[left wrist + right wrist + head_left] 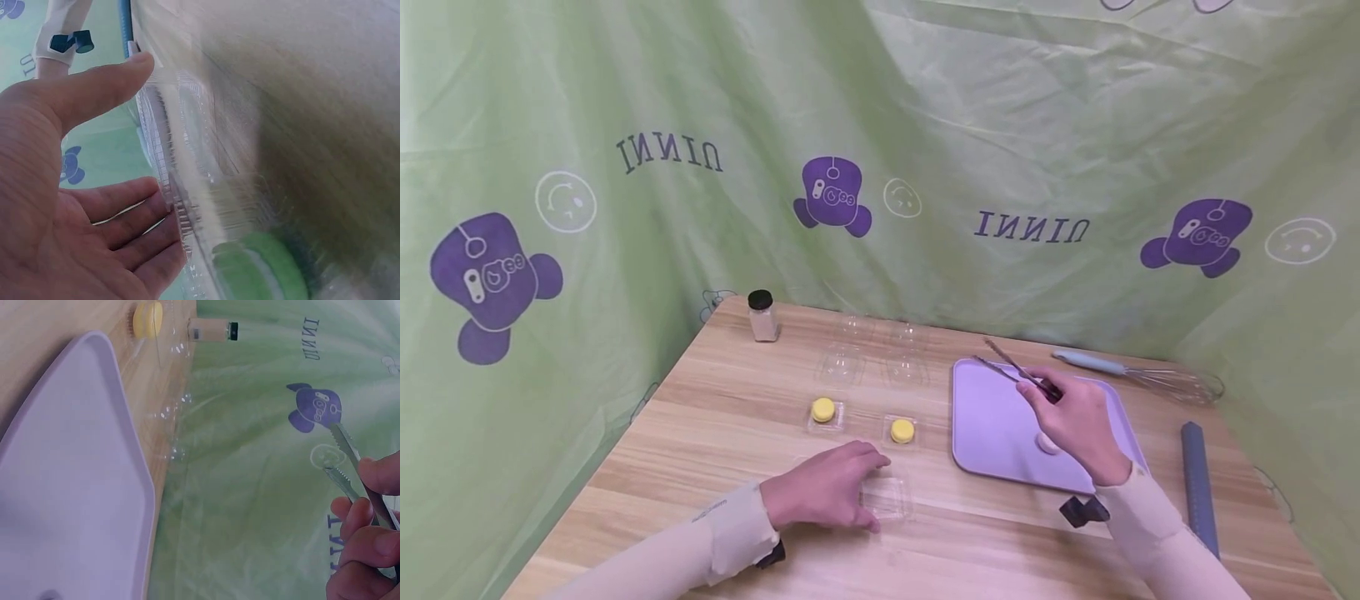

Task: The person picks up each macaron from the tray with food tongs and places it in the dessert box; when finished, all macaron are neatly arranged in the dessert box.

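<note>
My left hand [827, 487] is beside a small clear plastic box base [887, 498], its thumb and fingers spread around the near side. In the left wrist view the fingers lie nearly straight by the ridged plastic wall [187, 219]; a macaron [262, 269] beyond looks green there. Two yellow macarons [823, 409] [902, 431] sit on clear square bases just ahead of that hand. Over the lilac tray [992, 442], my right hand [1078, 421] holds metal tongs [375, 500], their serrated tips apart with nothing between them. A pale round piece [1047, 443] on the tray is partly hidden below this hand.
Several clear domed lids [841, 364] stand toward the back. A black-capped jar [763, 317] is at the back left. A whisk [1090, 361] lies behind the tray, and a blue-grey bar [1199, 487] lies to its right. A green curtain [925, 275] encloses the table.
</note>
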Available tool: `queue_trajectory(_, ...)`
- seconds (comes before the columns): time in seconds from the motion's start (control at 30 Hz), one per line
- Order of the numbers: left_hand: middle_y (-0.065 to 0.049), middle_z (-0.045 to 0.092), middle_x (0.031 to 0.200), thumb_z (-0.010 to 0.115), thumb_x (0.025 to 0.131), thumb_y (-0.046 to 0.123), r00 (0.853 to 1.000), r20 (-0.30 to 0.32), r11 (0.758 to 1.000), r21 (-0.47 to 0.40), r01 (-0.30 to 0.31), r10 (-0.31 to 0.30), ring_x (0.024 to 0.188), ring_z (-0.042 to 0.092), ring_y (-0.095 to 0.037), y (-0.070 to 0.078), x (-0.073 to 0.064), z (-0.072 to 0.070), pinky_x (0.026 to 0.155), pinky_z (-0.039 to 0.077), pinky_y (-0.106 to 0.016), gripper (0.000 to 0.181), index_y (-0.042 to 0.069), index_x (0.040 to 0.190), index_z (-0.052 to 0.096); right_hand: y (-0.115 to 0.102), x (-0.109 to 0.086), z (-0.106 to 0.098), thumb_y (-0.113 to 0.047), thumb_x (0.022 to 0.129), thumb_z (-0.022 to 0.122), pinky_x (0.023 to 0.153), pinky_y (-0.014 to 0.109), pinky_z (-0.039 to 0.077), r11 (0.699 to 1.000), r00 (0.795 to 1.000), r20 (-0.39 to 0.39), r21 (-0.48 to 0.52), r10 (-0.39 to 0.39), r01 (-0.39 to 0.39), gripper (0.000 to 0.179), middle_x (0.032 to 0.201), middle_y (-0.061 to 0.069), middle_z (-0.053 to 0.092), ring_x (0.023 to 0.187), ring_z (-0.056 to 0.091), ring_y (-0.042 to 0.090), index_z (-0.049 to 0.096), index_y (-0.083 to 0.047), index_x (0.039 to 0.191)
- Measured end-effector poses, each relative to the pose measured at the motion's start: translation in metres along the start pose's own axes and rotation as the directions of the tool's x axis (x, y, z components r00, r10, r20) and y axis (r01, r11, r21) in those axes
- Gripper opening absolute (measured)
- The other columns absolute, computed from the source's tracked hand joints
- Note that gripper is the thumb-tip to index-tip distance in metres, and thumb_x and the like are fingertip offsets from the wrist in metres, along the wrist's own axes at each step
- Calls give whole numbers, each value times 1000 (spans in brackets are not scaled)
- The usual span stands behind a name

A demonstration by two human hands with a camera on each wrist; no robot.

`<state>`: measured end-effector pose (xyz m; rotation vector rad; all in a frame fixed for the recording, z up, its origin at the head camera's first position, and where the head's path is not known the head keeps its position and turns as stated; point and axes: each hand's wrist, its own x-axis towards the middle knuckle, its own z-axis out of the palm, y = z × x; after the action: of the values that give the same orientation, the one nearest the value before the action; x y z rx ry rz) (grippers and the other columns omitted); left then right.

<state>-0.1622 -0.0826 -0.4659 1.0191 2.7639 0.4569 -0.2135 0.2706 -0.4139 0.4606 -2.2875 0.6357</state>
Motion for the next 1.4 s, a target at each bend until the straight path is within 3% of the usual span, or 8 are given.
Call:
queue_trajectory(0.2, -1, 63, 132, 88, 69, 50, 1000, -7, 1000, -12, -11, 11, 119, 60, -13, -2, 2, 0, 103, 55, -31, 83, 16, 140, 59, 9, -2, -3, -13, 81, 81, 51, 15, 36, 1000, 1000, -2, -4, 18, -18, 14, 62, -2, 64, 53, 43, -2, 78, -7, 93)
queue_trajectory(0.4, -3, 65, 133, 88, 70, 48, 1000, -11, 1000, -22, -21, 21, 126, 59, -17, -2, 3, 1, 110, 52, -33, 82, 9, 137, 60, 20, -10, -8, -17, 84, 80, 52, 13, 35, 994, 994, 25, -35, 104, -103, 13, 64, -4, 65, 54, 45, -2, 78, -12, 96)
queue_trajectory(0.57, -3, 64, 133, 88, 70, 47, 1000, -4, 999, -33, -6, 6, 125, 59, -16, -2, 3, 2, 109, 52, -32, 79, 11, 135, 62, 30, -17, -10, -14, 82, 81, 55, 11, 37, 989, 990, 6, -48, 139, -139, 16, 66, 2, 68, 57, 47, -3, 78, -7, 97)
queue_trajectory(0.73, -4, 65, 133, 88, 70, 47, 1000, 4, 999, -36, 2, -1, 125, 59, -16, -1, 3, 2, 108, 53, -32, 79, 13, 136, 62, 42, -27, -15, -10, 81, 81, 55, 7, 38, 985, 986, -14, -54, 166, -166, 16, 73, 9, 74, 63, 47, -13, 78, -4, 96)
queue_trajectory(0.9, -5, 64, 136, 87, 71, 47, 1000, 13, 999, -38, 12, -12, 129, 58, -18, -1, 3, 2, 112, 50, -34, 79, 11, 136, 61, 52, -39, -21, -11, 82, 80, 53, 10, 35, 972, 976, -2, -79, 220, -219, 12, 70, 7, 71, 59, 44, -12, 77, -6, 92)
queue_trajectory(1.13, -5, 64, 136, 87, 71, 47, 999, 12, 998, -55, 39, -38, 130, 58, -19, -4, 3, 4, 113, 50, -35, 79, 10, 136, 61, 58, -51, -32, -19, 87, 77, 56, 24, 33, 940, 946, 83, -165, 314, -297, 15, 67, 2, 69, 57, 44, -2, 78, -7, 97)
queue_trajectory(1.4, -6, 63, 138, 87, 72, 46, 999, 15, 998, -53, 44, -44, 132, 57, -20, -5, 3, 2, 114, 49, -37, 78, 10, 136, 61, 65, -70, -35, -25, 90, 73, 56, 25, 34, 916, 898, 226, -232, 378, -328, 21, 68, 2, 69, 59, 49, 14, 78, -6, 97)
